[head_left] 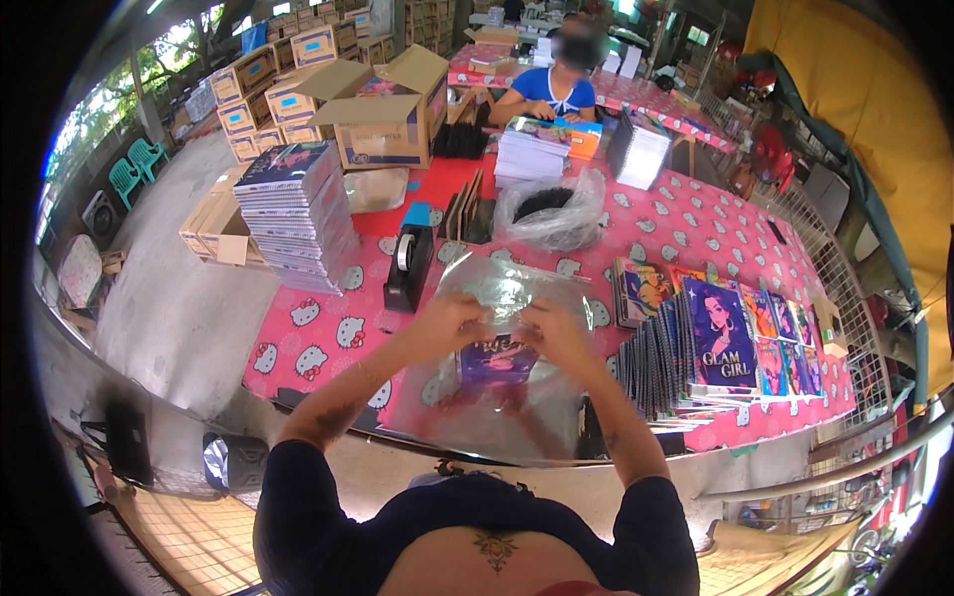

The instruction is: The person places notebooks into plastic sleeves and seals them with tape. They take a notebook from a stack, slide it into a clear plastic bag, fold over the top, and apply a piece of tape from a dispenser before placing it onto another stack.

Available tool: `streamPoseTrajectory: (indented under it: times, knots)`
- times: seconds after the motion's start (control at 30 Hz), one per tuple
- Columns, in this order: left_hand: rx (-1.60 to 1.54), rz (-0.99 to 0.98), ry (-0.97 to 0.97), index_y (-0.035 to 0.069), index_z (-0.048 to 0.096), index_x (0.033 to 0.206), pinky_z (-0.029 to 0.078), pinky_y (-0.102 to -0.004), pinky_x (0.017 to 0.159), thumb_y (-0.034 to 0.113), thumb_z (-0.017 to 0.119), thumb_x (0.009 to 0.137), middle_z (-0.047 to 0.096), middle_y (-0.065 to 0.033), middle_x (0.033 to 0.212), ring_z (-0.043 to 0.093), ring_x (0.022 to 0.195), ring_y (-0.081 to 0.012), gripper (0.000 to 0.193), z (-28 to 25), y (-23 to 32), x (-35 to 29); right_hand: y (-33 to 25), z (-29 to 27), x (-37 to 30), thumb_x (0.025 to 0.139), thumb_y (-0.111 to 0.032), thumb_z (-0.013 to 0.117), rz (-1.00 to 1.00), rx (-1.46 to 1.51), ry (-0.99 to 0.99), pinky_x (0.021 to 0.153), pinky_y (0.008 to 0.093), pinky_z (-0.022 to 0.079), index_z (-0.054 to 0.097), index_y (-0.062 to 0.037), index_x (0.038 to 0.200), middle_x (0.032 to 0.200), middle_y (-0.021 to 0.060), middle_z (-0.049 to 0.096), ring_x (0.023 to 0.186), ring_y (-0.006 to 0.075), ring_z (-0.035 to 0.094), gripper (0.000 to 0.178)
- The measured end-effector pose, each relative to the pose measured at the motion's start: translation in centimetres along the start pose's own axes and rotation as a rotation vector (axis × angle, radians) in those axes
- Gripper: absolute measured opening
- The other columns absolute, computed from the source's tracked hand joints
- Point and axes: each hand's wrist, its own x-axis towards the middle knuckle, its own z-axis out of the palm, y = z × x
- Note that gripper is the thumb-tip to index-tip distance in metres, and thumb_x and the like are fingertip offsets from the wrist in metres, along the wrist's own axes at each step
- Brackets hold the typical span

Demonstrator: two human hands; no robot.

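A notebook with a purple cover lies in front of me, in or under clear plastic. My left hand and my right hand are at its far end, fingers bent and pressed onto the clear plastic bag. The fingertips of both hands pinch the film, close together but apart from each other. More glossy clear plastic sheets spread beneath, down to the table's near edge. Just beyond my left hand stands a black tape dispenser with a roll in it.
A tall stack of spiral notebooks rises at left. Fanned notebooks and colourful covers lie at right on the pink patterned table. Behind are a plastic bag of black items, an open carton and a co-worker handling books.
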Motion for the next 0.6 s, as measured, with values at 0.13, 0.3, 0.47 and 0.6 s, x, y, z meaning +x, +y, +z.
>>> streamPoseTrajectory:
  times: [0.13,0.3,0.47,0.6]
  knots:
    - [0.109,-0.138,0.002,0.003,0.069,0.106,0.051,-0.0408,0.073,0.024,0.077,0.078,0.067,-0.0157,0.094,0.063,0.085,-0.0324,0.036,0.6,0.8,2.7,0.4,-1.2,2.6,0.076,-0.024,0.078,0.273,0.043,-0.268,0.078,0.0401,0.049,0.068,-0.0078,0.098,0.089,0.0108,0.064,0.094,0.0316,0.064,0.03]
    - [0.184,0.037,0.078,0.001,0.069,0.099,0.048,-0.0336,0.071,0.029,0.077,0.079,0.069,-0.0104,0.087,0.063,0.078,-0.0223,0.035,0.2,-1.9,5.0,4.3,-0.5,3.4,0.076,-0.025,0.081,0.146,0.156,-0.124,0.073,0.0334,0.05,0.066,-0.0059,0.108,0.094,0.0089,0.068,0.083,0.0222,0.066,0.04]
    - [-0.858,-0.291,-0.297,0.004,0.071,0.094,0.048,-0.0281,0.067,0.03,0.076,0.083,0.066,-0.0021,0.081,0.06,0.073,-0.0114,0.029,0.9,-7.0,8.1,6.4,0.6,3.8,0.08,-0.025,0.081,0.28,0.626,-0.188,0.074,0.0266,0.048,0.066,-0.003,0.112,0.089,0.0032,0.064,0.082,0.0108,0.058,0.041]
    - [-0.99,-0.521,0.175,0.004,0.071,0.094,0.051,-0.0319,0.067,0.03,0.071,0.086,0.069,-0.0061,0.08,0.065,0.076,-0.0161,0.028,3.5,-11.0,7.9,5.2,0.4,4.0,0.082,-0.023,0.079,0.318,0.61,-0.124,0.075,0.0272,0.048,0.066,-0.003,0.11,0.089,0.0038,0.064,0.082,0.0117,0.059,0.037]
